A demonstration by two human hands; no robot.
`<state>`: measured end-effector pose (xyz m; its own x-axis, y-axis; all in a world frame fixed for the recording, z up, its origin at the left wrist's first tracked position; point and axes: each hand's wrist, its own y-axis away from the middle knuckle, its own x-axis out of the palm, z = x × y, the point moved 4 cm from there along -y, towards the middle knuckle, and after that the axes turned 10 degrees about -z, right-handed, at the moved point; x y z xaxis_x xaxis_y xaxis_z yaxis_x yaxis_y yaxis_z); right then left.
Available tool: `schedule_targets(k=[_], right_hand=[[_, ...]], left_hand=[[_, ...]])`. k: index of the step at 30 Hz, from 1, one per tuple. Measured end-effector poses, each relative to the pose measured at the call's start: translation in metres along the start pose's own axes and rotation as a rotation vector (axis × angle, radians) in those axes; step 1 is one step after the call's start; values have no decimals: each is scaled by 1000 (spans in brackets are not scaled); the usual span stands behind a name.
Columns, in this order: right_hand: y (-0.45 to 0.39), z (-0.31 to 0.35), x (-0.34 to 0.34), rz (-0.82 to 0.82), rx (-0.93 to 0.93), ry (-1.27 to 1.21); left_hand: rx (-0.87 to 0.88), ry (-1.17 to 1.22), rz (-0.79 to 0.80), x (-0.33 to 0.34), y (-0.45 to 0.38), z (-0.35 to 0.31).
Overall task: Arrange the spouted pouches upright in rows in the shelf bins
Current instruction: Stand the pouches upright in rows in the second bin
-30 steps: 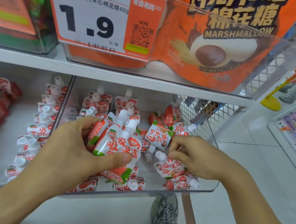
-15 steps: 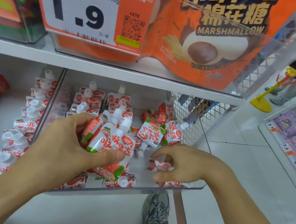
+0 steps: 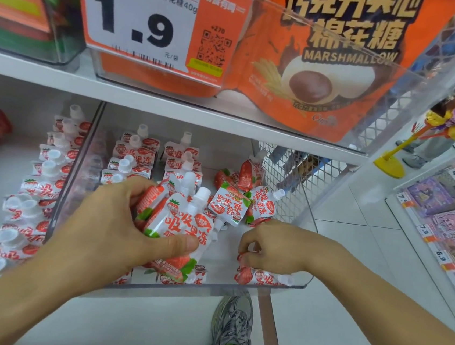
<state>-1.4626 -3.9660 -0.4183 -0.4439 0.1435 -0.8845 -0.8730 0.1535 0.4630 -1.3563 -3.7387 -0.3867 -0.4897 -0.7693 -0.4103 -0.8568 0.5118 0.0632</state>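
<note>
Spouted pouches (image 3: 179, 223), white with red strawberry art and large red characters reading 吸吸果冻, are bunched in the left hand (image 3: 108, 227): its fingers curl round the back of the bundle and its thumb presses across the front pouch, white caps pointing up and away. They sit inside a clear bin (image 3: 279, 283) on the lower shelf. Beyond the left hand's knuckles, more pouches stand upright in two rows (image 3: 154, 159) toward the back of the bin. To the right of the held bundle, loose pouches (image 3: 234, 204) lie tumbled at odd angles, one upside down. The right hand (image 3: 274, 247) is low near the bin's front wall, fingertips pinching the red edge of a pouch, with another flat pouch (image 3: 260, 277) just below it. Left of the left hand, past the bin's divider, a further row of pouches (image 3: 39, 189) runs front to back. Above both hands, on the upper shelf, a price tag (image 3: 141, 20) reads 1.9 with a QR code, beside an orange bag (image 3: 330, 68) marked MARSHMALLOW.
</note>
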Motion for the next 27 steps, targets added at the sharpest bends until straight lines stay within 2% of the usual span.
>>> schedule_targets(k=[4,9,12,13,14,16,17,18,21,23,25,27], right_hand=[[4,0,-2,76,-4,-45],[1,7,3,82,-8,-14],[-2,1,-6,157,53,9],[-4,-3,-13,118,75,15],[-8,-6,-23,4,92,3],[-19,-5,-41,-344,96,-97],[-25,0,-46,-455,68,-138],[-32,5,-46,-469,40,-141],[-54,17,-23,-286,46,59],[-59,17,-18,-314,45,201],[-55,15,-21,-341,22,151],[-48,9,-28,-321,-9,-10]], left_hand=[[-12,14,19,0,2,1],[-8,34,9,-5,3,2],[-5,39,-2,-7,3,1],[-1,34,-7,-8,3,1],[3,31,-13,-9,3,1],[5,26,-17,-10,2,2],[5,22,-15,-10,2,2],[7,17,-16,-9,1,2],[-2,7,-23,-8,1,3],[-8,14,-14,-8,0,3],[-2,6,-11,-9,1,3],[6,3,-10,-10,1,3]])
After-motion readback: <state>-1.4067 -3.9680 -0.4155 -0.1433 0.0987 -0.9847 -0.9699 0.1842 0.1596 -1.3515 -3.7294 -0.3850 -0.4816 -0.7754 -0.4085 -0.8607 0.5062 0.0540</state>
